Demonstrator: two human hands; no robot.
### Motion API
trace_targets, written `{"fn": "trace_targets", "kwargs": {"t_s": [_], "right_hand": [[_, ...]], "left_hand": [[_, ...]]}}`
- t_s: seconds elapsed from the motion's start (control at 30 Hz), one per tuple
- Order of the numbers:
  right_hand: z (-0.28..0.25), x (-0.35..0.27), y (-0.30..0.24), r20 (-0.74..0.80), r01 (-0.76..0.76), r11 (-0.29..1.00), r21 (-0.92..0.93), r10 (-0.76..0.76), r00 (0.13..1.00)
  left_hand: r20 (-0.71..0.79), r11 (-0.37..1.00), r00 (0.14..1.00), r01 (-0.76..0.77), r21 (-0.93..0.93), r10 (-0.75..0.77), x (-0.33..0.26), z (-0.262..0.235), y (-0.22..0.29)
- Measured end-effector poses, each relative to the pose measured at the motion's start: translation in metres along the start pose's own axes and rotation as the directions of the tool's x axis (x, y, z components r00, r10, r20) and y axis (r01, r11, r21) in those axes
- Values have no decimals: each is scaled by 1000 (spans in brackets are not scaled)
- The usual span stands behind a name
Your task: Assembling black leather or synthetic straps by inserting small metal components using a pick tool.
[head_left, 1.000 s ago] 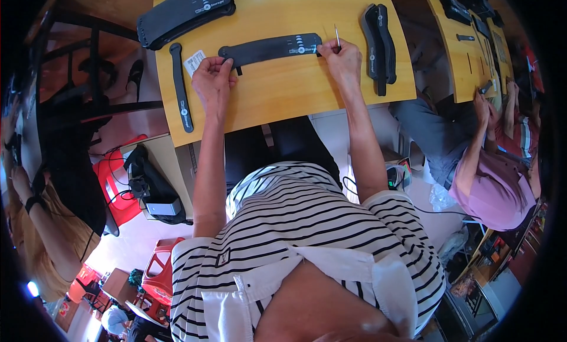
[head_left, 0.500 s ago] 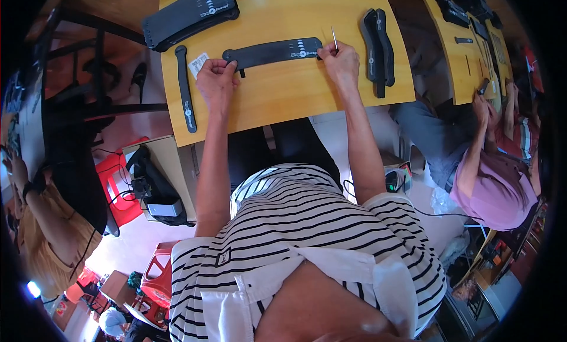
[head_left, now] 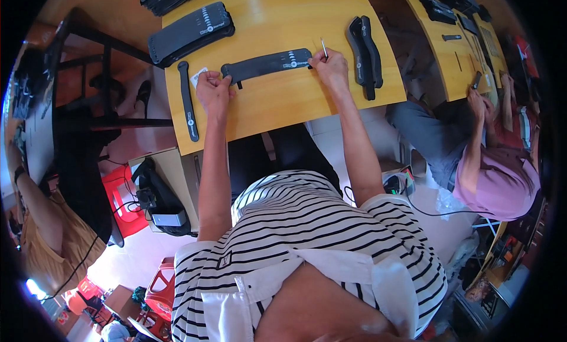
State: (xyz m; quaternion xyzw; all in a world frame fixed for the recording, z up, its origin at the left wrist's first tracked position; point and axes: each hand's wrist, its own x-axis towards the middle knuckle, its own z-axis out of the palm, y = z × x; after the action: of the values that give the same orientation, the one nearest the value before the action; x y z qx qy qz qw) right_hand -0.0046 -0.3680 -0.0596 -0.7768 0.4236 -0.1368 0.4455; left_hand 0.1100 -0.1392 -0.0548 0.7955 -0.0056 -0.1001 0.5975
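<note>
A long black curved strap piece [head_left: 269, 63] lies across the yellow wooden table [head_left: 283, 106]. My left hand [head_left: 214, 89] rests at its left end, fingers pinching it beside a small white label [head_left: 198, 76]. My right hand [head_left: 331, 65] presses the strap's right end and holds a thin metal pin-like tool [head_left: 323, 48] upright between the fingers.
A narrow black strip [head_left: 187, 100] lies left of my left hand. A stack of black pieces [head_left: 190, 32] sits at the back left, a pair of black curved parts [head_left: 365, 55] at the right. Another person in a pink top [head_left: 502, 182] works at the neighbouring table on the right.
The view has shifted slightly; both hands stay on the ends of the black strap in nearly the same places.
</note>
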Motion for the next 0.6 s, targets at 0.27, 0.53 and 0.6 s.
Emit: {"fn": "trace_targets", "kwargs": {"t_s": [0.27, 0.53, 0.6], "right_hand": [[-18, 12, 2, -77, 116, 991, 72, -110, 991], [30, 25, -43, -130, 447, 713, -541, -596, 792], [45, 27, -40, -100, 468, 681, -562, -619, 779]], "left_hand": [[-30, 890, 916, -381, 251, 400, -8, -18, 3], [421, 354, 707, -672, 650, 569, -18, 43, 4], [472, 316, 689, -695, 646, 550, -20, 54, 3]]}}
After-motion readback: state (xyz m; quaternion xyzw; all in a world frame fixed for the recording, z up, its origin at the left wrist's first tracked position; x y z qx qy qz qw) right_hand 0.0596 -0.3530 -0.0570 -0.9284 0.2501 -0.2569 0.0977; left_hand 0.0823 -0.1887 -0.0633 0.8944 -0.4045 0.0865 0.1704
